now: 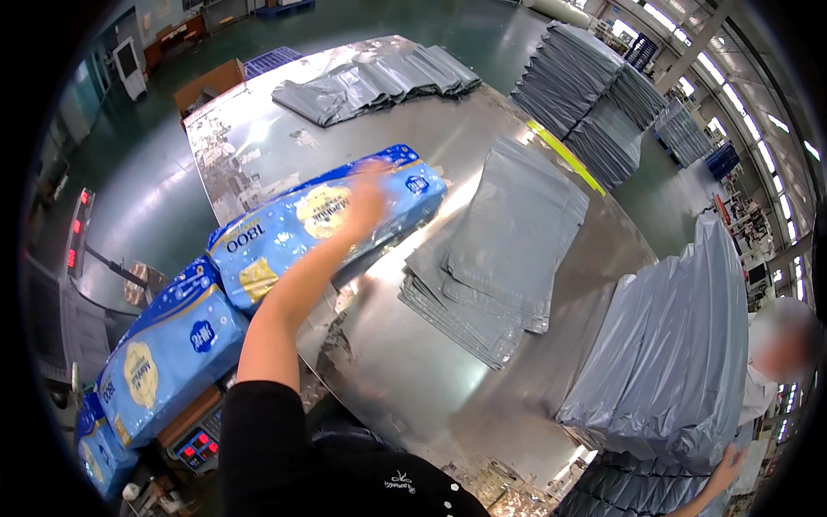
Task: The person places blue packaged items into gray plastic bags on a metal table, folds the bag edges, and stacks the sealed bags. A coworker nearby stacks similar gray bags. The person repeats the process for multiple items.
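Note:
My left hand [370, 200], blurred by motion, is over the far part of a blue plastic-wrapped tissue pack [297, 220] lying along the left edge of the metal table; its fingers are smeared. Two more such packs follow toward the lower left, a full one [168, 358] and a partly visible one [103, 457]. At the lower right, my right hand [730, 467] is beside the lower edge of a tall stack of grey plastic bags [663, 353], fingers extended. A fanned pile of flat grey bags [517, 233] lies mid-table, apart from both hands.
Folded grey bags [370, 84] lie at the table's [431, 379] far edge. A scale with a red display [198, 445] sits below the packs. Bag stacks [586, 95] stand beyond the yellow-taped edge. An open carton [209, 86] stands far left. Another person [762, 388] is at right.

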### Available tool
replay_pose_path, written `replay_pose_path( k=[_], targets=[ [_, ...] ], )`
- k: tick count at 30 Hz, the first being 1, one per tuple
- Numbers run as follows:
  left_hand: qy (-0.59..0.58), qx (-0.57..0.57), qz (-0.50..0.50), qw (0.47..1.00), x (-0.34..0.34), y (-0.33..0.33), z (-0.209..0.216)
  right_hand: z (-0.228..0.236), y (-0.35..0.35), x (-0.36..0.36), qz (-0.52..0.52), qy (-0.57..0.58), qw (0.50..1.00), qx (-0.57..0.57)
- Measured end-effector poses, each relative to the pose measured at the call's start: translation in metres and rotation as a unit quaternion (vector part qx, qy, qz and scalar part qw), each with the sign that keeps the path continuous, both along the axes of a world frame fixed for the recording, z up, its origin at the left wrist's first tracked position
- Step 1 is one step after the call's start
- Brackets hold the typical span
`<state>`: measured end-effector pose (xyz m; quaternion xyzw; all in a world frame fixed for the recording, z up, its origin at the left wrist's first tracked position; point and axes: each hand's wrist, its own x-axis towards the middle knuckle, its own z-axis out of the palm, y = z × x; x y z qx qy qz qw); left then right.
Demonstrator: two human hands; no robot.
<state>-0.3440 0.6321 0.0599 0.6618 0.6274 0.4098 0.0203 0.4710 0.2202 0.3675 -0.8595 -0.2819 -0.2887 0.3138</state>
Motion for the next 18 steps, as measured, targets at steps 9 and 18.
replay_pose_path(
  k=[9,18],
  targets=[
    [0.175,-0.539,0.017,0.824,-0.147,-0.072,-0.009,-0.350,0.238,-0.510,0.569,0.376,0.717,-0.142],
    [-0.258,-0.439,-0.203,0.837,0.007,-0.185,-0.050,-0.319,0.290,-0.536,0.591,0.509,0.598,-0.184]
  ],
)
